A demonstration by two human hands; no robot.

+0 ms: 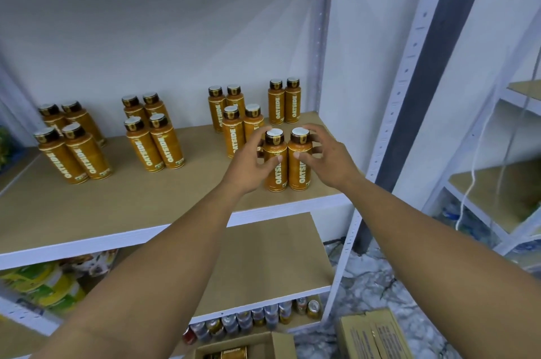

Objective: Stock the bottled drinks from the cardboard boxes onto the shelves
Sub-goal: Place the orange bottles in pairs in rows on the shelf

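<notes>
Step in hand: we judge the left front bottle (pixel 275 167) and right front bottle (pixel 300 167) are being seated as a pair at the right end of the shelf (pixel 35 212). We advise landing both bases flat, flanks touching and labels forward, squared to the row behind, before any finger lets go.
Left cluster (pixel 70 148): four upright bottles, amber cylinders with glossy printed sleeves, dark brown collars and pale cap tops.
Second cluster (pixel 153 139): four of the same make, well apart from the first.
Third cluster (pixel 234 121): four more, just beside the left hand (pixel 251 164).
Open box (pixel 248 350): plain cardboard, low in view; amber stock shows inside.
Left hand: fingers and thumb curled round the left front bottle.
Back pair (pixel 284 102): two bottles upright behind the held pair.
Right hand (pixel 329 156): wrapped round the right front bottle, thumb on the label.
Shelf: matt tan board, white front edge, pale perforated uprights.
Closed box (pixel 371 335): printed cardboard on a marbled floor.
</notes>
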